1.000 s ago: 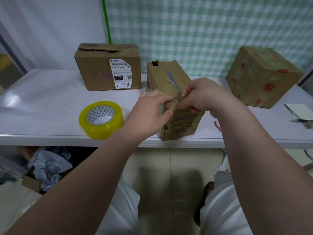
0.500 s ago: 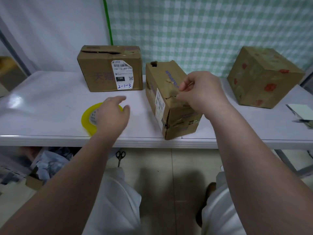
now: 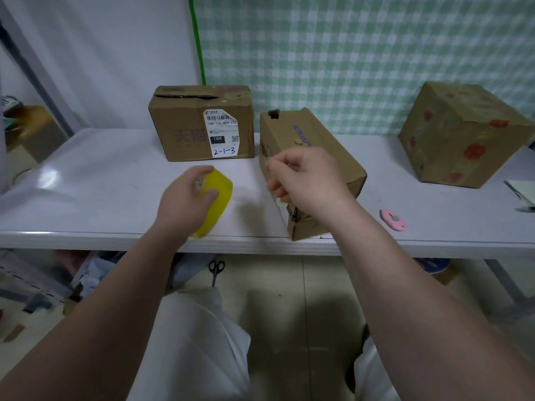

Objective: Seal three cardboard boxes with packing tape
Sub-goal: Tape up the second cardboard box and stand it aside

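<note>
My left hand grips the yellow roll of packing tape and holds it tilted on edge, just above the white table. My right hand hovers in front of the middle cardboard box, fingers loosely curled, holding nothing I can make out. That box stands at the table's front edge with a corner over the rim. A labelled box marked 2-1-3 stands behind the tape. A third box with red prints sits at the far right.
A small pink cutter lies on the table right of the middle box. Papers lie at the right edge. Scissors and crumpled bags rest on the floor under the table. A checked cloth hangs behind.
My left hand left the middle box, moved left and picked up the tape roll, tipping it up from flat. My right hand came off the box's top edge and drifted left.
</note>
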{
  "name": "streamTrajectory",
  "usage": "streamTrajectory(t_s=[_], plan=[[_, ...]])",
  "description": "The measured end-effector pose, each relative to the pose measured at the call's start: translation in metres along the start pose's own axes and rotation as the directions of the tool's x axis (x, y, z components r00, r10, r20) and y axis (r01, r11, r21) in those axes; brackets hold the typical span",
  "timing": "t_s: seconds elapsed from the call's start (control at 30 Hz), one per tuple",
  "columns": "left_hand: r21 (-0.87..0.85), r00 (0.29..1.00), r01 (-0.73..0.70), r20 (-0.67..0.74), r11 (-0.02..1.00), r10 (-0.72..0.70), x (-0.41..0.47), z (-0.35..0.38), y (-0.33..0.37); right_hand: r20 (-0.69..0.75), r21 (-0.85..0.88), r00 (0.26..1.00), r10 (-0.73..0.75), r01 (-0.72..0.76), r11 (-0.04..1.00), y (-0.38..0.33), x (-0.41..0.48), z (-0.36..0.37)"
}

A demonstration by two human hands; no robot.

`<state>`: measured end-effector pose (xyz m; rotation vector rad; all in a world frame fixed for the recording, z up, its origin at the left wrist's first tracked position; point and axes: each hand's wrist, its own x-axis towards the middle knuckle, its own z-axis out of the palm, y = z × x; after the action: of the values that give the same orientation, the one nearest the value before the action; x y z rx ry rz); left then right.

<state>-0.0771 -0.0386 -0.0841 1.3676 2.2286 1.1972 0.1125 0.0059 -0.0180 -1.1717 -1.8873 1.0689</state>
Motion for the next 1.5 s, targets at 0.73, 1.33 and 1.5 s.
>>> streamTrajectory(t_s=[0.73, 1.33, 1.5], plan=[[-0.029, 0.917, -0.352, 0.188, 0.935, 0.351, -0.066, -0.029, 0.087, 0.318, 0.429, 0.947, -0.040, -0.106, 0.897, 0.034, -0.059, -0.004], [-0.419, 0.826, 0.056, 0.530, 0.906, 0.194, -0.067, -0.008, 0.083, 0.381, 0.593, 0.923, 0.053, -0.288, 0.752, 0.059, -0.075, -0.044], [-0.568, 0.753, -0.033, 0.527, 0.823, 0.394, -0.064, -0.005, 0.076, 0.413, 0.688, 0.910, 0.035, -0.337, 0.643, 0.066, -0.074, -0.046]])
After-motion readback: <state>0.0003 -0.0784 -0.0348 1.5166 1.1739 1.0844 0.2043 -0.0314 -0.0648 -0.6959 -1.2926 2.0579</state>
